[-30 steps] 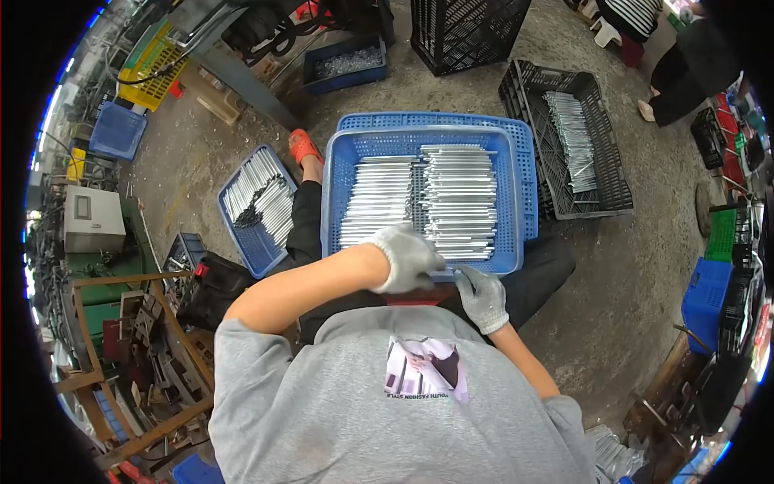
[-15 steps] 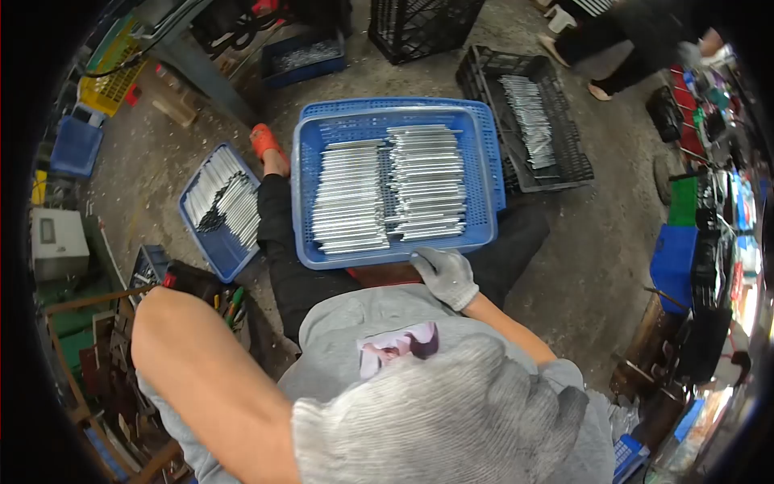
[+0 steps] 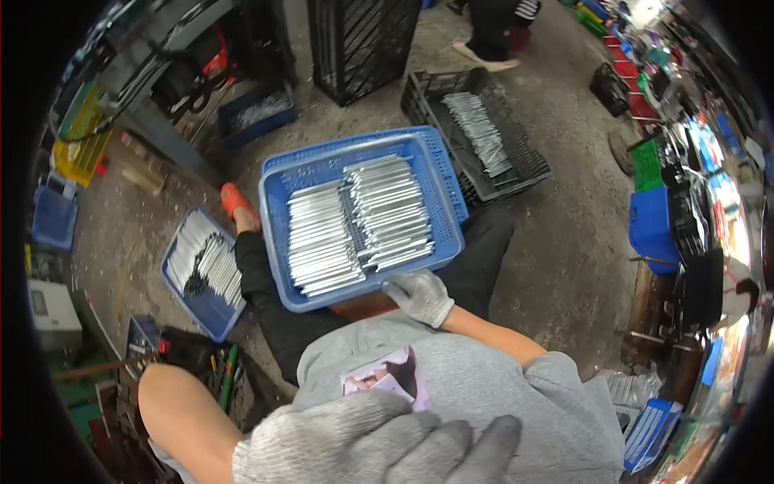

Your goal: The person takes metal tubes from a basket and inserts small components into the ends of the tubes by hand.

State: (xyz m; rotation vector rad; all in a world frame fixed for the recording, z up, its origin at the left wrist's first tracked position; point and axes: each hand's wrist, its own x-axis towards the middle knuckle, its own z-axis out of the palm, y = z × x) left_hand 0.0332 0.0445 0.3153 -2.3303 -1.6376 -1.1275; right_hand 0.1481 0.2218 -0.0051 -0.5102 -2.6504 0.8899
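Observation:
My left hand (image 3: 363, 444), in a grey-white knitted glove, is raised very close to the camera in front of my shirt. Its fingers stretch to the right, slightly apart, with nothing seen in them. At the near rim of a blue plastic basket (image 3: 282, 304), my gloved right hand (image 3: 421, 297) is closed on the edge; its fingertips are partly hidden. The basket rests over my lap, a second blue basket's rim (image 3: 448, 173) showing beneath it. Inside lie two rows of shiny metal rods, a left stack (image 3: 321, 238) and a right stack (image 3: 389, 211).
A blue tray (image 3: 214, 323) with more rods stands on the floor at left. A black crate (image 3: 524, 177) holding rods sits ahead right, and a tall black crate (image 3: 359, 48) stands behind. Farther off is a person's leg (image 3: 488, 32). Tools (image 3: 230, 375) are at lower left.
The view has turned and shifted, so the basket appears lower, farther left and tilted. My left hand has moved left and down, its fingers more separated. My right hand stays at the rim.

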